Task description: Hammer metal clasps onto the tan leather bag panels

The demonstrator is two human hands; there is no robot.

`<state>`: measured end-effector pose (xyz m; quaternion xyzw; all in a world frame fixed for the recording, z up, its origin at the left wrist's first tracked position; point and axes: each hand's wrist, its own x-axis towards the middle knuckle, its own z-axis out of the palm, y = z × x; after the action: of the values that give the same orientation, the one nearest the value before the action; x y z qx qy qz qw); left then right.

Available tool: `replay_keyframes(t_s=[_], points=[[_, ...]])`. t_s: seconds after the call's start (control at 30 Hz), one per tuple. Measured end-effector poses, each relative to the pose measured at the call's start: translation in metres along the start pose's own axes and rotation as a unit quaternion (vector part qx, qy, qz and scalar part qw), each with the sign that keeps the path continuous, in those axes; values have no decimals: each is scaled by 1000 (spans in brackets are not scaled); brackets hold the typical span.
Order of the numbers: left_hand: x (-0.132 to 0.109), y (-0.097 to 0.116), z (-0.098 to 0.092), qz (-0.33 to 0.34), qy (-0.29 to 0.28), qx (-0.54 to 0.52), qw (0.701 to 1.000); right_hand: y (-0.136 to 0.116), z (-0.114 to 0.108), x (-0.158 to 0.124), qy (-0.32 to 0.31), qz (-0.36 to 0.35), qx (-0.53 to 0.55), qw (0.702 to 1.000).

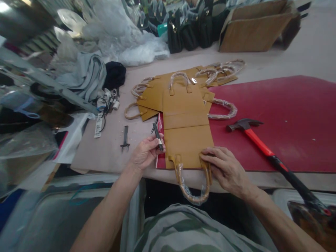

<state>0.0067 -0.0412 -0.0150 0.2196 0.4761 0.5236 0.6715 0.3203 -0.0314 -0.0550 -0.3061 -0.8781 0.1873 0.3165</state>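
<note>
A flat tan leather bag panel (187,129) with handles at both ends lies on the red mat (283,115). My left hand (145,151) is closed on a thin black tool (157,134) just left of the panel. My right hand (227,168) rests on the panel's near right corner, its fingers pressed on the base of the plastic-wrapped handle (193,194) that hangs over the table edge.
More tan panels with wrapped handles (152,94) are stacked behind. A red-handled hammer (265,147) lies on the mat at right. A small black tool (125,138) lies at left. Black bags (189,29), a cardboard box (257,28), plastic wrap and cloth crowd the back.
</note>
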Motion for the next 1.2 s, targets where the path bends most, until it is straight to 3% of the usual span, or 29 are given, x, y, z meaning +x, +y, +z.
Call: replay_keyframes(t_s=[0.13, 0.23, 0.4, 0.5, 0.6, 1.0, 1.2], points=[[2, -23, 20, 38, 7, 33, 999, 0, 0, 0, -3, 9, 5, 1000], [2, -39, 25, 121, 16, 134, 983, 0, 1, 0, -5, 10, 2, 1000], [-10, -51, 27, 258, -12, 356, 898, -1, 1, 0, -1, 12, -8, 1000], [-17, -55, 25, 317, -30, 415, 852, 0, 1, -1, -9, 6, -9, 1000], [-20, -62, 23, 367, -38, 428, 825, 1, 1, -3, -15, 7, -6, 1000], [-17, -78, 23, 440, -62, 462, 767, -1, 0, -3, -8, 25, 11, 1000], [-17, -80, 22, 447, -57, 459, 765, 0, 1, -3, -12, 17, 3, 1000]])
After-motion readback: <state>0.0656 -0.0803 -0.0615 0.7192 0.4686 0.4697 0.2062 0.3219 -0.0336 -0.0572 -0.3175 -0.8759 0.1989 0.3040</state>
